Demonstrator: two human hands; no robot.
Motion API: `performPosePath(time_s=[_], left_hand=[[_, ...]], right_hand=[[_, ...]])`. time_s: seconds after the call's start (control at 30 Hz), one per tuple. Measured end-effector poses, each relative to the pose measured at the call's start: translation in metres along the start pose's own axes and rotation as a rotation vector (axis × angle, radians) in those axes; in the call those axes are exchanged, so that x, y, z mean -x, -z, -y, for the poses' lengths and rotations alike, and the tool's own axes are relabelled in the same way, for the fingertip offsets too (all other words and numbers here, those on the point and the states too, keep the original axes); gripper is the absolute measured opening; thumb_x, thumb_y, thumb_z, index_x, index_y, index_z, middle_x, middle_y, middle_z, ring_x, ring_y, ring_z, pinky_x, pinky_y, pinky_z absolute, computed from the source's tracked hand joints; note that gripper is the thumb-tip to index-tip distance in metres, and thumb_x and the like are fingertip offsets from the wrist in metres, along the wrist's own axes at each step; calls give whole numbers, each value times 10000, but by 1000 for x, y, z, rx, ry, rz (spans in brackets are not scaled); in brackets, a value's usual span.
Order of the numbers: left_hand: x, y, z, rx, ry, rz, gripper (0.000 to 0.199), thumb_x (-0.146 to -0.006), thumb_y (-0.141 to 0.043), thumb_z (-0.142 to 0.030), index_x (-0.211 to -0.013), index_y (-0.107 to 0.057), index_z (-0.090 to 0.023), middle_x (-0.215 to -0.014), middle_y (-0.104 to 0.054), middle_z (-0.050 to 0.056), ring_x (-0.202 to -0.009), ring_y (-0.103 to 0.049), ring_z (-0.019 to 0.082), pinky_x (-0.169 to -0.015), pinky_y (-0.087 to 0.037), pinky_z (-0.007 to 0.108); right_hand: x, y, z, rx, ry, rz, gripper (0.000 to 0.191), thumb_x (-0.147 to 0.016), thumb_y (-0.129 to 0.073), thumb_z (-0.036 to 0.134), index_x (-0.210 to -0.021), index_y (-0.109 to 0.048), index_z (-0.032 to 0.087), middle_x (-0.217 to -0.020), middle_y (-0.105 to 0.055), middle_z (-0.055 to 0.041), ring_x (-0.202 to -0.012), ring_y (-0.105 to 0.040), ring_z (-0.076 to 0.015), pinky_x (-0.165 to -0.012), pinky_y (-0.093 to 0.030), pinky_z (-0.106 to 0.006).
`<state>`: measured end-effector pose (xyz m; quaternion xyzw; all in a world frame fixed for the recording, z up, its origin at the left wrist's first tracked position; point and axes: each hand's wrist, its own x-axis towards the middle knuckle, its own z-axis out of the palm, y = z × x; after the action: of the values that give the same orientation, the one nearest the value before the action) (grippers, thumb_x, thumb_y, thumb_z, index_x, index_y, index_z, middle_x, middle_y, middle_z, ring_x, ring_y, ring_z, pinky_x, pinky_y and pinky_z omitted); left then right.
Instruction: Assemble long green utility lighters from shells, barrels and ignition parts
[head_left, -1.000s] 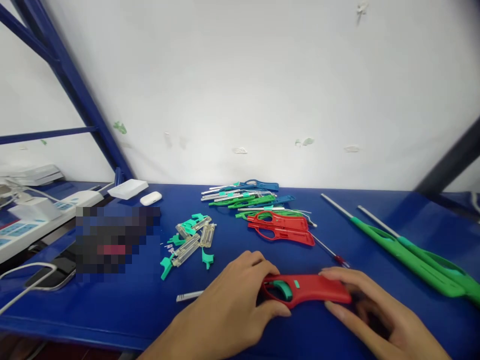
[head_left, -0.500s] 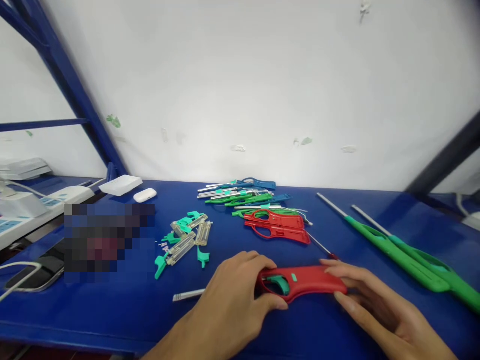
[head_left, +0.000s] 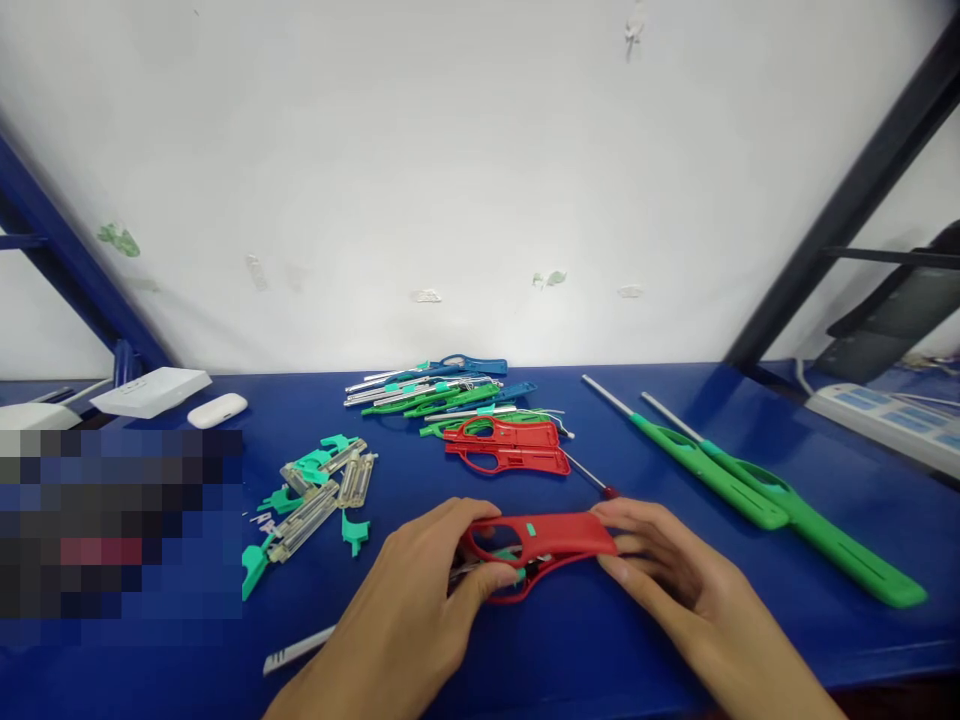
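Observation:
A red long-nosed lighter (head_left: 568, 535) lies between both hands above the desk. Its upper shell half sits slightly apart from the lower one, with teal and metal parts showing in the gap. My left hand (head_left: 420, 585) is closed around the trigger-loop end, thumb below and fingers on top. The metal nozzle tube (head_left: 300, 650) sticks out to the left from behind that hand. Pinching the handle's rear end is my right hand (head_left: 679, 580). Just beyond are two open red shell halves (head_left: 517, 445) and a screwdriver (head_left: 600, 485) with a thin shaft.
Green and blue lighter shells with metal tubes (head_left: 442, 395) are piled at the back. Clear fuel tanks (head_left: 307, 520) and teal triggers (head_left: 355, 533) lie left. Two whole green lighters (head_left: 712, 475) rest right. A white earbud case (head_left: 217, 410) stands back left.
The lighter's shell halves have come apart along the lower side, the upper one tilting up. The view has swung to the right.

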<state>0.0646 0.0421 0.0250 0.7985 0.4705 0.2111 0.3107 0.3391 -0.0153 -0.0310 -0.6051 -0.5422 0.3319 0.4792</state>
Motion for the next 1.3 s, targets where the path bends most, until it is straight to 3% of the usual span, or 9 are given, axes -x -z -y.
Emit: performPosePath(time_s=[0.2,0.4,0.53,0.63,0.8,0.9,1.03,1.2,1.3], left_hand=[[-3,5,3,-99,-20,-107,304,-1107,-518,-441,-1286,-718,-297,-1189,-809,20,-1015,-760,256,-893,-550,369],[-4,30,18,-318,36,-263,471,-1161,-299,-426,-1054,-723,-253,-867,-771,32,-794,-735,281,-731,-479,390],[-6,42,33,-448,86,-345,464,-1150,-304,-387,-1392,-651,-197,-1023,-811,104,-924,-775,340,-786,-531,437],[-5,42,33,-527,63,-389,487,-1113,-371,-360,-1438,-650,-130,-1233,-775,211,-1170,-717,428,-984,-533,573],[11,31,21,-534,-69,-245,341,-1094,-480,-357,-1165,-794,-245,-1189,-795,122,-1159,-733,375,-1045,-572,580],[23,24,16,-614,-114,-61,278,-1029,-637,-322,-1231,-805,-230,-1260,-802,153,-1188,-749,420,-986,-625,605],[29,25,16,-691,-137,111,345,-979,-539,-84,-1036,-838,-247,-1208,-822,138,-1092,-794,393,-931,-655,573],[26,28,16,-585,-190,-22,408,-1010,-436,-110,-952,-804,-276,-1107,-818,94,-1013,-796,320,-935,-644,478],[25,28,10,-519,-162,-125,391,-1038,-411,-182,-1048,-787,-289,-1104,-801,80,-829,-779,260,-746,-639,365]], right_hand=[[0,-9,9,28,37,-65,456,-893,-817,571,-1230,-767,268,-1069,-857,-82,-883,-839,-247,-831,-719,-324],[2,-9,9,119,57,-56,347,-845,-847,536,-1085,-846,285,-1052,-869,-57,-847,-832,-231,-808,-711,-288],[3,-7,7,174,77,-60,373,-851,-844,546,-1148,-865,321,-1149,-866,-50,-900,-820,-234,-857,-703,-304],[5,-6,8,304,125,-19,407,-897,-807,552,-1256,-846,365,-1335,-828,-47,-1032,-824,-270,-944,-695,-374],[7,-8,10,467,217,45,430,-959,-754,557,-1373,-782,445,-1456,-771,-17,-1306,-752,-348,-1174,-559,-582],[7,-9,11,448,231,32,346,-940,-783,529,-1264,-831,420,-1348,-825,-20,-1203,-800,-316,-1094,-632,-474],[5,-9,14,411,232,34,274,-931,-798,492,-1190,-853,422,-1286,-833,-5,-1141,-818,-265,-974,-668,-317],[6,-8,15,417,226,52,259,-955,-774,474,-1200,-853,452,-1273,-819,2,-1128,-816,-240,-974,-651,-277],[8,-7,14,411,225,50,255,-964,-761,475,-1199,-854,437,-1272,-816,-8,-1140,-811,-246,-962,-654,-273]])
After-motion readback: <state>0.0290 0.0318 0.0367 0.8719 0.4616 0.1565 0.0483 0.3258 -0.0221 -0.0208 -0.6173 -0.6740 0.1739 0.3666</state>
